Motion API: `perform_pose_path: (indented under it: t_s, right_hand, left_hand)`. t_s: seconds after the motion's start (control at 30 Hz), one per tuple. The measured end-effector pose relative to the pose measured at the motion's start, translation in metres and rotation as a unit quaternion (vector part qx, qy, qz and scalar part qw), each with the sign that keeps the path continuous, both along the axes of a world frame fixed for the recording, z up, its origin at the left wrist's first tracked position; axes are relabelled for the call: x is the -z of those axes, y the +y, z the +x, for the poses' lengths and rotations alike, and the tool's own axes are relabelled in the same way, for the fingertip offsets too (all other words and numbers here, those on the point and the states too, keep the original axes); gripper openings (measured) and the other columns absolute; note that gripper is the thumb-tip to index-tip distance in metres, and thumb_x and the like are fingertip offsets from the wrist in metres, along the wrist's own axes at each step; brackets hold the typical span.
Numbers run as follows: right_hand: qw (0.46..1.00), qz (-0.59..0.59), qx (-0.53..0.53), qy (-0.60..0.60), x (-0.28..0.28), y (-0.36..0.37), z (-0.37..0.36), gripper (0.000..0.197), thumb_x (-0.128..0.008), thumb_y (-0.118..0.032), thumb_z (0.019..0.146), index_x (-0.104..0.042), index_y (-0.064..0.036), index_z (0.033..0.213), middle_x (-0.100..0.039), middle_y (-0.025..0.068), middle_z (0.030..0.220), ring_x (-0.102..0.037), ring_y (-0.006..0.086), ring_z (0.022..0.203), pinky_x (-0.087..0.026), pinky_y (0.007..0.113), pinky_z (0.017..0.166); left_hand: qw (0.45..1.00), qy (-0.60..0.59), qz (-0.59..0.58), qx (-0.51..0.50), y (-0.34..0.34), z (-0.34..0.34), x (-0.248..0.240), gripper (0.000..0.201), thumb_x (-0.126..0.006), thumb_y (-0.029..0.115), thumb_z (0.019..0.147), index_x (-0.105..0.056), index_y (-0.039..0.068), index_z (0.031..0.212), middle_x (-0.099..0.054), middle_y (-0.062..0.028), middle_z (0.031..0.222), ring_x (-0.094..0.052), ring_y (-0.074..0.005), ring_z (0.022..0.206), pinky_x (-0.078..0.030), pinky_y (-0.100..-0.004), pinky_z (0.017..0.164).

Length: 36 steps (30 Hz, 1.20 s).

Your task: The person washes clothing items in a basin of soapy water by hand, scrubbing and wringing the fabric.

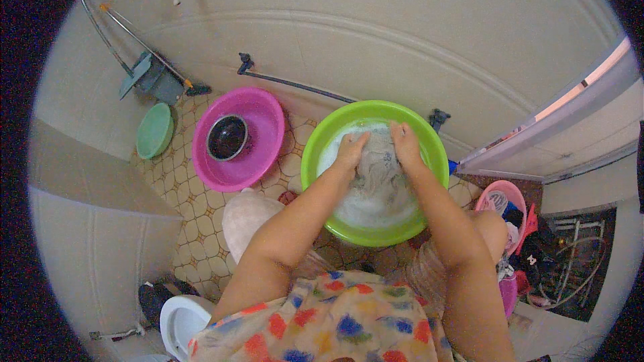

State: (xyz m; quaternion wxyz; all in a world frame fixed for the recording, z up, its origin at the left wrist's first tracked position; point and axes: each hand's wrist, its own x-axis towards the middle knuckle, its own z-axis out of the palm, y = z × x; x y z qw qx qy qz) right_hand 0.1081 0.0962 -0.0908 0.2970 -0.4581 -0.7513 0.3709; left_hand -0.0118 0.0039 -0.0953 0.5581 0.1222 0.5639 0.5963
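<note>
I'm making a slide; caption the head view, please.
Left hand and right hand on greyish cloth in a soapy green basin.

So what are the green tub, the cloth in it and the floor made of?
The green tub is probably plastic: smooth, slightly glossy, evenly bright.
The cloth looks like soft woven or knitted fabric, folding limply in suds; I can't tell the fibre.
The floor seems ceramic tile, from its repeating pattern and lines, though printed vinyl is possible.
</note>
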Motion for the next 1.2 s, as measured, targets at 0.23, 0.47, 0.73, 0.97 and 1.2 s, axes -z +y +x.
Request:
perform_pose_path:
  t_s: [0.23, 0.47, 0.73, 0.97, 1.2]
  right_hand:
    - [0.973, 0.072, -0.122, -0.182, 0.051, -0.016, 0.012, 0.027, -0.058, -0.024, 0.071, -0.047, -0.0025, 0.082, -0.054, 0.0163, 0.076, -0.052, 0.0319, 0.071, -0.040, 0.039, 0.064]
    - [0.999, -0.034, -0.040, 0.009, -0.002, -0.030, -0.005, 0.019, -0.051, -0.019, 0.075, -0.047, -0.0013, 0.081, -0.054, 0.0179, 0.077, -0.052, 0.0321, 0.071, -0.041, 0.040, 0.064]
    - [0.981, 0.101, -0.146, -0.083, -0.048, -0.086, -0.020, 0.029, -0.045, -0.028, 0.079, -0.050, -0.0009, 0.086, -0.055, 0.0189, 0.077, -0.052, 0.0358, 0.073, -0.041, 0.042, 0.065]
    - [0.979, 0.170, -0.089, -0.068, -0.046, -0.043, -0.013, 0.021, -0.047, -0.020, 0.078, -0.050, 0.0003, 0.073, -0.051, 0.0192, 0.073, -0.049, 0.0349, 0.070, -0.038, 0.044, 0.059]
    - [0.971, 0.209, -0.116, -0.031, -0.042, -0.071, -0.021, 0.019, -0.046, -0.020, 0.078, -0.051, -0.0020, 0.073, -0.051, 0.0180, 0.076, -0.050, 0.0326, 0.072, -0.038, 0.043, 0.063]
  left_hand:
    - [0.979, 0.137, -0.081, -0.125, 0.003, -0.012, 0.071, 0.037, -0.056, 0.017, 0.073, -0.043, 0.000, 0.103, -0.050, -0.0158, 0.099, -0.050, -0.0257, 0.087, -0.042, -0.0357, 0.074]
    - [0.996, -0.077, 0.020, -0.031, 0.001, 0.007, 0.032, 0.023, -0.044, 0.012, 0.078, -0.046, 0.005, 0.100, -0.051, -0.0113, 0.097, -0.050, -0.0252, 0.086, -0.043, -0.0361, 0.073]
    - [0.945, -0.317, 0.070, -0.038, -0.002, 0.024, -0.002, 0.027, -0.042, 0.022, 0.081, -0.048, 0.006, 0.102, -0.050, -0.0115, 0.103, -0.050, -0.0256, 0.092, -0.041, -0.0380, 0.078]
    - [0.950, -0.293, 0.027, -0.103, -0.004, 0.049, -0.042, 0.032, -0.034, 0.032, 0.085, -0.050, 0.008, 0.097, -0.051, -0.0110, 0.102, -0.049, -0.0253, 0.094, -0.039, -0.0391, 0.082]
    - [0.945, -0.306, 0.104, -0.052, -0.003, 0.035, -0.008, 0.033, -0.029, 0.036, 0.086, -0.049, 0.009, 0.089, -0.051, -0.0110, 0.093, -0.048, -0.0252, 0.091, -0.039, -0.0412, 0.080]
